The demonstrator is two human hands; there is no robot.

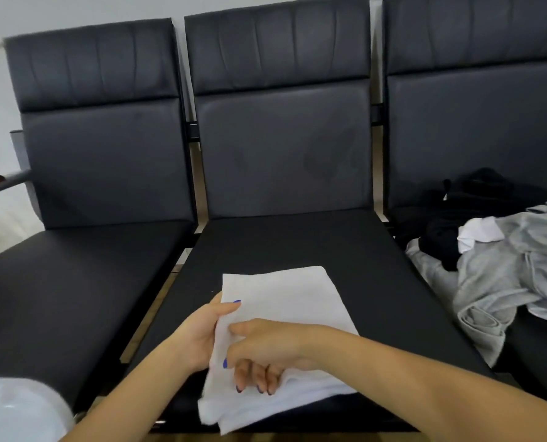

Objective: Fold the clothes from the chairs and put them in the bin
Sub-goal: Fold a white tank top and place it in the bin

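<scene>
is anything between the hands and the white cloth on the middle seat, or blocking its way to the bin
Nothing stands between them: the left hand and right hand both already grip the folded white cloth at its left edge on the middle chair seat. The bin is not in view, so the path to it cannot be judged.

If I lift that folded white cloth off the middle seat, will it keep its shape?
Probably not: the white cloth looks soft, its near edge drooping over the seat front. Likely light; both hands, left hand and right hand, grip it easily.
</scene>
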